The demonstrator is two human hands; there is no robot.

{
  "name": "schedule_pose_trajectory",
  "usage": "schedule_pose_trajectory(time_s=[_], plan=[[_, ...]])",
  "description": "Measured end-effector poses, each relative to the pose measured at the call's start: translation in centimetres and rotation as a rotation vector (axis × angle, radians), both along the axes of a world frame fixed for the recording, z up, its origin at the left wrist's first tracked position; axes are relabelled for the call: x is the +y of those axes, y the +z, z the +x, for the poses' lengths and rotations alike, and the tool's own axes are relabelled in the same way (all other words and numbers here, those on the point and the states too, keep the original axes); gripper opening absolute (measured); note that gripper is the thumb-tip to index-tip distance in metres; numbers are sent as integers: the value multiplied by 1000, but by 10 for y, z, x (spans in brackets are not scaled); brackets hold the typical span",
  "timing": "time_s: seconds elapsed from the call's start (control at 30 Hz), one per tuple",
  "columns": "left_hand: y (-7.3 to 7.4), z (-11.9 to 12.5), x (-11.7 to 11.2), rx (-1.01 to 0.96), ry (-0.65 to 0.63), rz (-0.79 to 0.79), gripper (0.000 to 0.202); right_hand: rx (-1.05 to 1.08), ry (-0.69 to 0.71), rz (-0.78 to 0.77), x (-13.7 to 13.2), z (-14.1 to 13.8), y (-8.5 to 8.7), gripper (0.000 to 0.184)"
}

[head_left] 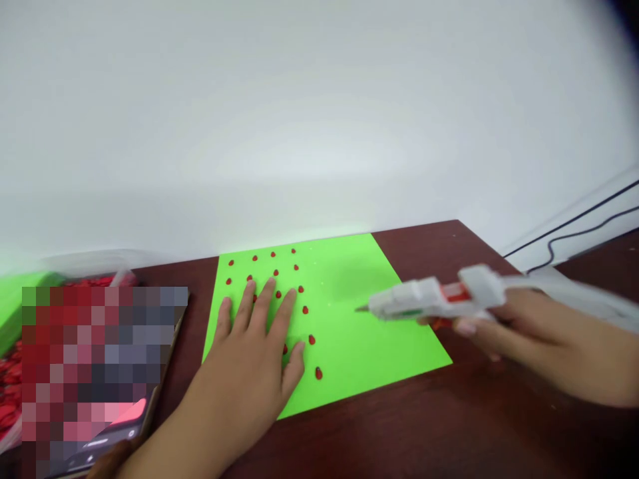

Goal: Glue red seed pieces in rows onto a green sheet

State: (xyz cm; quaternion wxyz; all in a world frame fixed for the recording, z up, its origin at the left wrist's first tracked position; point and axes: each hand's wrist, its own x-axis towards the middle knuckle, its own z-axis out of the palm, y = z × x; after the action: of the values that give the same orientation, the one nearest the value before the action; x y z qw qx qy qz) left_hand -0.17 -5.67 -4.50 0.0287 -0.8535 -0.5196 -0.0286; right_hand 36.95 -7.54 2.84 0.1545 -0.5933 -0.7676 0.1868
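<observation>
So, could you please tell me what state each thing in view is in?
Left hand: open, fingers spread over the green sheet.
Right hand: closed around the glue gun.
Glue gun: held up, slightly blurred; on or off, cannot tell.
Green sheet: lying flat.
Red pieces: spaced apart on the sheet, some partly hidden.
Screen device: mostly pixelated; on or off, cannot tell.
Cables: one nearly straight, one bent.
</observation>
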Motion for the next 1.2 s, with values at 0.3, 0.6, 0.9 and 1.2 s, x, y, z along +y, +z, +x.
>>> schedule_pose_trajectory(time_s=[0.3,0.6,0.9,1.2], plan=[[0,2,0,-27,3,1,65,62,144,-89,-4,-36,-19,48],[-1,1,0,-36,-2,13,65,36,130,-104,-6,-30,-23,52],[-1,1,1,-32,-2,7,66,58,117,-103,-5,-33,-23,46],[-2,1,0,-16,-24,59,64,7,142,-82,-5,-33,-22,45]])
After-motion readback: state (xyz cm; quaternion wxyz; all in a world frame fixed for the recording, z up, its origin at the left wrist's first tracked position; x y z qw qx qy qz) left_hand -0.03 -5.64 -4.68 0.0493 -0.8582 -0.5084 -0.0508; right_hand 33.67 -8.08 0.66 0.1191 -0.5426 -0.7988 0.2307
